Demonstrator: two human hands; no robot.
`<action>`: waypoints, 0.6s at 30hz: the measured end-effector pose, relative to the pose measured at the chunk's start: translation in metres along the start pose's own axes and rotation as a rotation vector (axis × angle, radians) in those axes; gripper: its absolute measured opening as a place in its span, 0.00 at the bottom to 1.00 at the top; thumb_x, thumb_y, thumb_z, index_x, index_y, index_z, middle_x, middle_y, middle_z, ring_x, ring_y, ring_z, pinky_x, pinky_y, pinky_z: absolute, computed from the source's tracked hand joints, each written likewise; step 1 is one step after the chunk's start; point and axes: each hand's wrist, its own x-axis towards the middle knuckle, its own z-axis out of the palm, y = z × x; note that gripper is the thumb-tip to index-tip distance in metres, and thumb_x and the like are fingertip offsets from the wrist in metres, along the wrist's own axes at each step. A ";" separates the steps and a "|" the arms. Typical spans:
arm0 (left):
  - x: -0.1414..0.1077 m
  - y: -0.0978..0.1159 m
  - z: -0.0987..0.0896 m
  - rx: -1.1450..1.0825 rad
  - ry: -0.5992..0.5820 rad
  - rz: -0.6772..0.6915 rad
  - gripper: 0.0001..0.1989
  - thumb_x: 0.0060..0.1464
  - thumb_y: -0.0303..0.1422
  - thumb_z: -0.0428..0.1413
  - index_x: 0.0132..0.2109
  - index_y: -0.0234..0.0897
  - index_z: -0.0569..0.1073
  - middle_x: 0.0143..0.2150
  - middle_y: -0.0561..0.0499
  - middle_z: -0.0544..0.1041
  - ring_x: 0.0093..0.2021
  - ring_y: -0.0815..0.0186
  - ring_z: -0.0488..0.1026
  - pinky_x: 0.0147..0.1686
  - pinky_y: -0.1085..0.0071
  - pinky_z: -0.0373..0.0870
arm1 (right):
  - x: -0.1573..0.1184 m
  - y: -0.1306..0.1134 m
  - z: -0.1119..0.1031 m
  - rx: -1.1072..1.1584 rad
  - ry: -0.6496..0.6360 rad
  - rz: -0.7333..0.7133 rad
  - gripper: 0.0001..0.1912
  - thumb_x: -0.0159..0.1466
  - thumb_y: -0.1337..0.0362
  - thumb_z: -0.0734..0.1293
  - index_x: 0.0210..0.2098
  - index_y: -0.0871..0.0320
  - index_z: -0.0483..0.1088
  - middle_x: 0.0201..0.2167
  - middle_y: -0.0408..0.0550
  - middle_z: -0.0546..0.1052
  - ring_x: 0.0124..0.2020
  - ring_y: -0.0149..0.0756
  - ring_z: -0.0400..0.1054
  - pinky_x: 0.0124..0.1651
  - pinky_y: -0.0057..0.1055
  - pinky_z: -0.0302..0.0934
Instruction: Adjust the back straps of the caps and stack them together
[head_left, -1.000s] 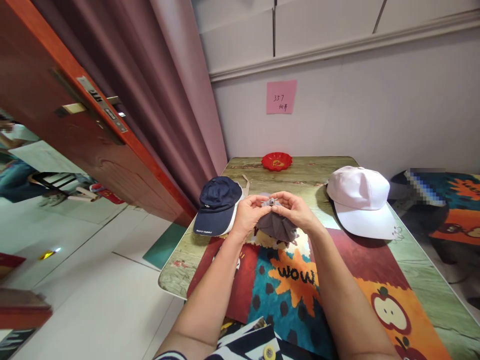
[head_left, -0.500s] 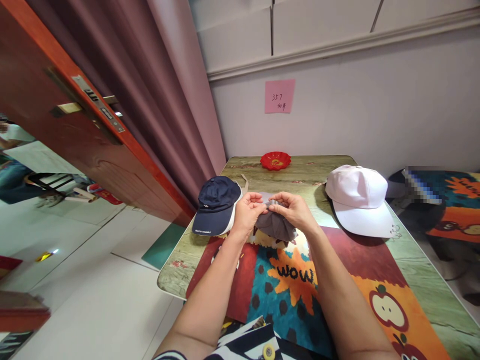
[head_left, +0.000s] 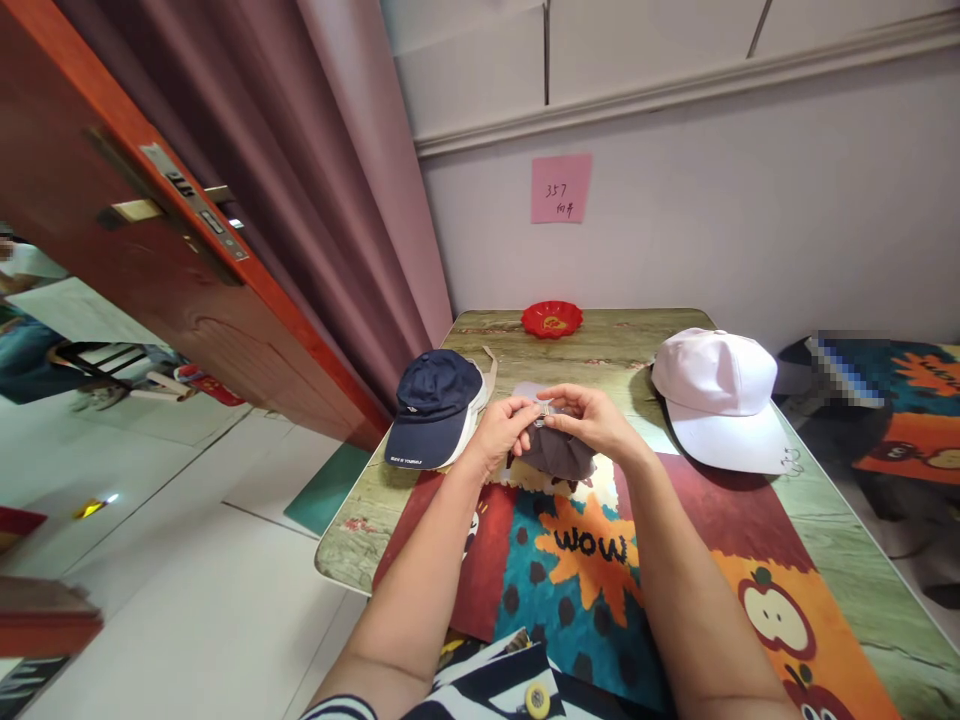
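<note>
A grey cap [head_left: 559, 455] lies on the table between my two hands, partly covered by them. At its near edge a small metal buckle [head_left: 541, 416] shows between my fingertips. My left hand [head_left: 506, 432] is closed in a pinch at the buckle's left side, apparently on the cap's strap, which is mostly hidden. From the right, my right hand [head_left: 589, 420] grips the buckle between thumb and fingers. Just left of my left hand sits a navy cap [head_left: 435, 405] with a pale strap. Farther right rests a white cap [head_left: 716, 395] with metal rings on its brim.
A red scalloped dish [head_left: 552, 320] stands at the table's back. The printed mat [head_left: 517, 560] covers the near part of the wood-patterned table [head_left: 352, 525]. A pink note [head_left: 561, 188] is stuck to the wall. At left are a door [head_left: 247, 330] and curtain.
My left fingers have curled in and moved right, closer to my right fingers at the buckle. The grey cap stays in about the same place.
</note>
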 end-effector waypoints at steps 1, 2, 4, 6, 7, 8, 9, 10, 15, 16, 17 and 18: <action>0.000 0.000 -0.002 -0.003 0.017 -0.002 0.19 0.54 0.48 0.62 0.36 0.34 0.74 0.15 0.58 0.67 0.13 0.77 0.60 0.14 0.80 0.52 | -0.002 -0.001 -0.005 -0.015 -0.025 0.048 0.26 0.57 0.50 0.75 0.51 0.58 0.75 0.33 0.45 0.78 0.30 0.34 0.68 0.32 0.29 0.60; 0.001 0.000 -0.004 -0.008 0.025 -0.005 0.19 0.53 0.48 0.62 0.34 0.35 0.73 0.15 0.58 0.67 0.13 0.77 0.59 0.14 0.80 0.52 | -0.004 -0.002 -0.009 -0.033 -0.049 0.091 0.26 0.58 0.49 0.74 0.50 0.59 0.75 0.29 0.43 0.76 0.28 0.32 0.65 0.29 0.28 0.56; 0.001 0.001 -0.008 -0.009 0.004 -0.013 0.19 0.52 0.48 0.63 0.33 0.35 0.71 0.16 0.57 0.68 0.13 0.77 0.59 0.14 0.80 0.51 | -0.007 -0.002 -0.017 -0.069 -0.082 0.133 0.23 0.60 0.46 0.71 0.42 0.60 0.76 0.25 0.41 0.71 0.26 0.30 0.60 0.28 0.28 0.51; 0.002 0.003 -0.011 0.006 -0.033 -0.011 0.19 0.52 0.48 0.63 0.32 0.35 0.71 0.16 0.56 0.69 0.14 0.76 0.60 0.15 0.79 0.50 | -0.009 -0.002 -0.021 -0.101 -0.097 0.128 0.23 0.62 0.44 0.68 0.32 0.60 0.74 0.23 0.41 0.67 0.26 0.29 0.56 0.28 0.29 0.48; 0.002 0.004 -0.011 0.017 -0.045 -0.008 0.19 0.52 0.48 0.62 0.31 0.35 0.71 0.16 0.56 0.69 0.14 0.76 0.60 0.15 0.79 0.51 | -0.009 -0.002 -0.021 -0.113 -0.094 0.122 0.24 0.62 0.43 0.67 0.28 0.60 0.72 0.22 0.40 0.64 0.25 0.29 0.54 0.28 0.29 0.46; 0.003 0.004 -0.012 0.031 -0.050 -0.004 0.19 0.53 0.48 0.62 0.32 0.35 0.71 0.16 0.56 0.68 0.14 0.76 0.60 0.15 0.79 0.51 | -0.008 -0.001 -0.021 -0.120 -0.088 0.120 0.25 0.62 0.42 0.67 0.26 0.59 0.70 0.21 0.39 0.62 0.25 0.29 0.52 0.28 0.29 0.45; 0.004 0.004 -0.012 0.047 -0.046 0.002 0.18 0.53 0.47 0.62 0.32 0.35 0.71 0.16 0.56 0.68 0.14 0.76 0.60 0.16 0.79 0.51 | -0.008 -0.001 -0.021 -0.120 -0.079 0.120 0.26 0.62 0.41 0.67 0.25 0.59 0.69 0.21 0.39 0.60 0.25 0.29 0.51 0.28 0.29 0.44; 0.004 0.003 -0.012 0.066 -0.034 0.009 0.18 0.53 0.47 0.61 0.32 0.35 0.72 0.16 0.57 0.68 0.14 0.76 0.59 0.16 0.79 0.51 | -0.008 -0.001 -0.020 -0.114 -0.071 0.119 0.26 0.62 0.41 0.67 0.24 0.59 0.68 0.21 0.38 0.59 0.25 0.29 0.50 0.28 0.29 0.43; 0.006 0.002 -0.011 0.145 0.017 0.039 0.15 0.55 0.45 0.59 0.32 0.36 0.72 0.17 0.57 0.67 0.15 0.76 0.58 0.17 0.78 0.52 | -0.008 -0.001 -0.021 -0.104 -0.042 0.114 0.26 0.61 0.41 0.67 0.24 0.58 0.67 0.21 0.39 0.59 0.25 0.29 0.50 0.28 0.29 0.43; 0.006 0.002 -0.011 0.152 0.012 0.040 0.15 0.55 0.44 0.59 0.33 0.36 0.72 0.17 0.58 0.67 0.15 0.75 0.58 0.17 0.78 0.52 | -0.008 -0.001 -0.022 -0.109 -0.038 0.115 0.26 0.61 0.41 0.67 0.24 0.58 0.67 0.21 0.39 0.59 0.26 0.29 0.50 0.28 0.29 0.43; 0.006 0.002 -0.010 0.155 0.005 0.044 0.15 0.55 0.44 0.59 0.33 0.36 0.72 0.17 0.58 0.66 0.16 0.75 0.58 0.18 0.78 0.52 | -0.008 -0.001 -0.023 -0.114 -0.034 0.115 0.26 0.61 0.41 0.67 0.24 0.58 0.67 0.21 0.39 0.59 0.26 0.29 0.50 0.28 0.29 0.44; 0.006 0.002 -0.010 0.156 -0.001 0.052 0.14 0.55 0.44 0.59 0.33 0.36 0.73 0.17 0.58 0.66 0.16 0.75 0.58 0.18 0.78 0.52 | -0.008 -0.002 -0.023 -0.120 -0.031 0.116 0.26 0.61 0.41 0.68 0.24 0.58 0.68 0.21 0.39 0.60 0.26 0.29 0.50 0.28 0.29 0.44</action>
